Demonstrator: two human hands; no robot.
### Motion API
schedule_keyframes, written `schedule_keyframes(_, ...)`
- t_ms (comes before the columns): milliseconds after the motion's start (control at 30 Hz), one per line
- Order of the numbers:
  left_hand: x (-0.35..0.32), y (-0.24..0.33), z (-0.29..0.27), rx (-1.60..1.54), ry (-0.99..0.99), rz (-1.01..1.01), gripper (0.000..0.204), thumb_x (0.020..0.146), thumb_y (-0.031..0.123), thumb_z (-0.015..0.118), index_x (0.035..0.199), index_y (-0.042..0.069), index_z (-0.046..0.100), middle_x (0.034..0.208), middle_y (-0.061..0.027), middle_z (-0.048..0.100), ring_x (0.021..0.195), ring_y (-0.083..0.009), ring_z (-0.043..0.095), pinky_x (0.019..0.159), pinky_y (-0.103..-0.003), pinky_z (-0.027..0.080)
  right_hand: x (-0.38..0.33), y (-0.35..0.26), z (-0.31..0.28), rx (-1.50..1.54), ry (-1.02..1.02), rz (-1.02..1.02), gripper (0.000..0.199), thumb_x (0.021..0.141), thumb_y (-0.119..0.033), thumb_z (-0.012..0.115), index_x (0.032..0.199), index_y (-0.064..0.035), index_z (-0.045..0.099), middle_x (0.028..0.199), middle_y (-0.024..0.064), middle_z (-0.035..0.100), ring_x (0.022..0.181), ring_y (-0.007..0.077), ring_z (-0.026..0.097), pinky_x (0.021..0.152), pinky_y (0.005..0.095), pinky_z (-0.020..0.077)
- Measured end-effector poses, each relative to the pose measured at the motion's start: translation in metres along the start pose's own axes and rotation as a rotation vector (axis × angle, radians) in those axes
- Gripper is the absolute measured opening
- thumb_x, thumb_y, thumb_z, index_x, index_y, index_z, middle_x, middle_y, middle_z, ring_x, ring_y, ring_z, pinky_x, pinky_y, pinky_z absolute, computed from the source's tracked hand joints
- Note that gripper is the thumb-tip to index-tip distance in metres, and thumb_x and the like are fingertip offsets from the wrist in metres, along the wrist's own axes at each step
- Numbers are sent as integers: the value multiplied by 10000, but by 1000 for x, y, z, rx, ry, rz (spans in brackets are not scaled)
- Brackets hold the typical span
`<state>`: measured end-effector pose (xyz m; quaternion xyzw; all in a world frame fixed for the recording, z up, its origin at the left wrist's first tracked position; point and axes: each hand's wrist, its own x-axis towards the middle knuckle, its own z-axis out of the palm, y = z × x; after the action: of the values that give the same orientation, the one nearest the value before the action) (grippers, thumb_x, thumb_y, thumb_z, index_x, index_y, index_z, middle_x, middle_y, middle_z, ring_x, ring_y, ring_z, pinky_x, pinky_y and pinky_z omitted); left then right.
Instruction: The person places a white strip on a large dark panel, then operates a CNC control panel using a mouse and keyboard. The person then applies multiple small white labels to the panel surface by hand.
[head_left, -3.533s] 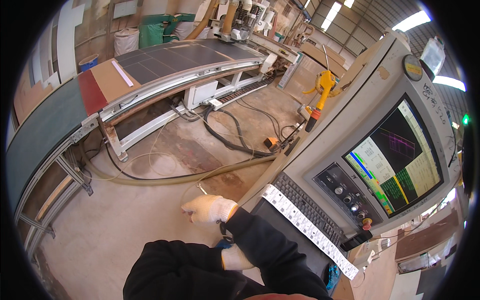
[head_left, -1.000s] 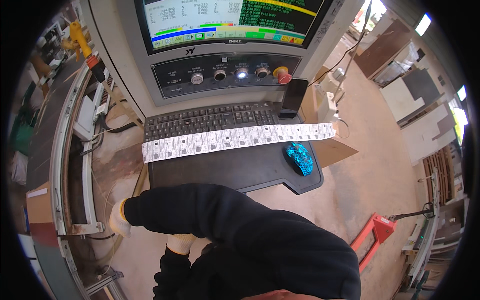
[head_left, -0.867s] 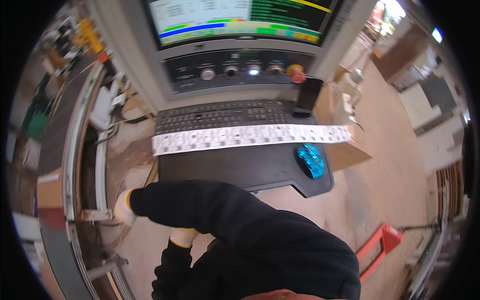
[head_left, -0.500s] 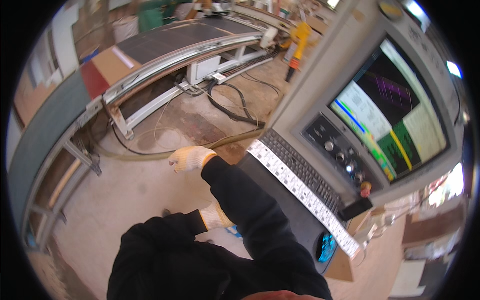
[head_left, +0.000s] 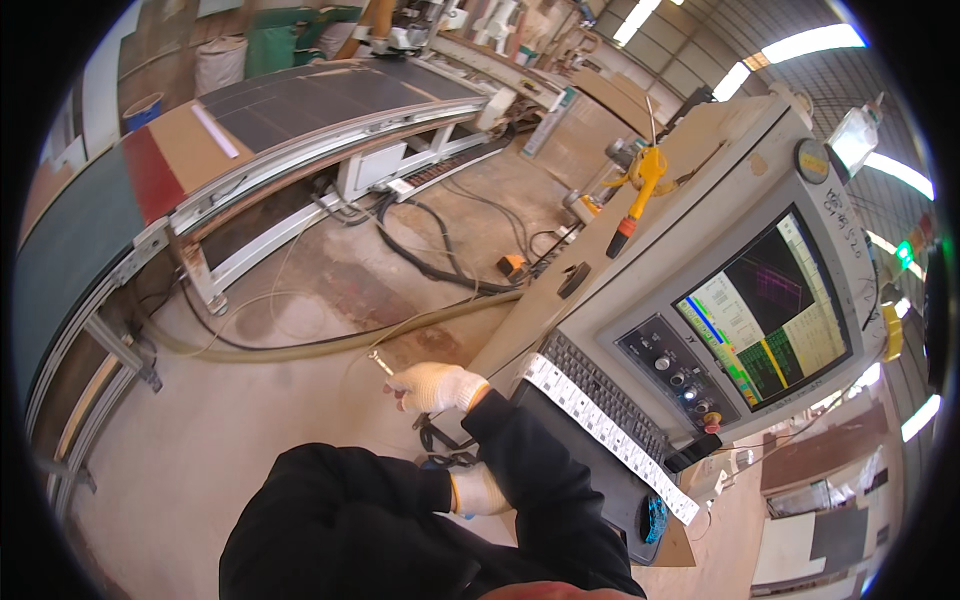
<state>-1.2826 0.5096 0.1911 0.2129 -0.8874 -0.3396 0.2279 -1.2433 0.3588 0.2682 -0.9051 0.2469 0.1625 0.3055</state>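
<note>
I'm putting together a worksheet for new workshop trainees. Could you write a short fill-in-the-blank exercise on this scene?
1. The right hand and left hand are both covered by pale knitted ____.
2. The long white paper strip lies alongside the black ____ with its rows of keys.
3. The computer mouse is patterned in black and bright ____.
4. The gun-shaped tool at the side of the control cabinet is mostly ____.

Missing words: gloves; keyboard; blue; yellow.

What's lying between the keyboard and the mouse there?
A long white printed strip lies between the keyboard and the blue-patterned mouse, as the head view shows.
</note>
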Motion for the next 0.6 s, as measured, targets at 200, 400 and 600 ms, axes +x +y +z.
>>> schedule_keyframes(200, -3, -8, -12, -136, 250, 161, 411, 1029, 276, 557, 1386, 83, 617, 1475, -211, 550, 1422, -349, 467, 1189, -401, 347, 2, 20, -11, 116, 50, 129, 416, 904, -176, 665, 1305, -67, 647, 1089, 142, 729, 1043, 316, 696, 923, 396, 524)
schedule_keyframes(400, 1, -22, -8, -50, -290, -35, 546, 1092, 392, 438, 1559, 109, 445, 1673, -141, 333, 1568, -248, 258, 1269, -348, 201, 5, 22, -8, 130, 60, 133, 414, 904, -195, 663, 1296, -64, 648, 1088, 139, 732, 1044, 324, 695, 921, 394, 526)
schedule_keyframes(600, 0, -60, 51, -732, 308, 107, 344, 1071, 171, 502, 1397, 106, 589, 1399, -67, 552, 1329, -107, 481, 1125, -250, 352, 9, -5, -4, -23, -30, 37, 453, 925, -256, 672, 1346, -94, 636, 1179, 137, 729, 1109, 337, 683, 955, 419, 516)
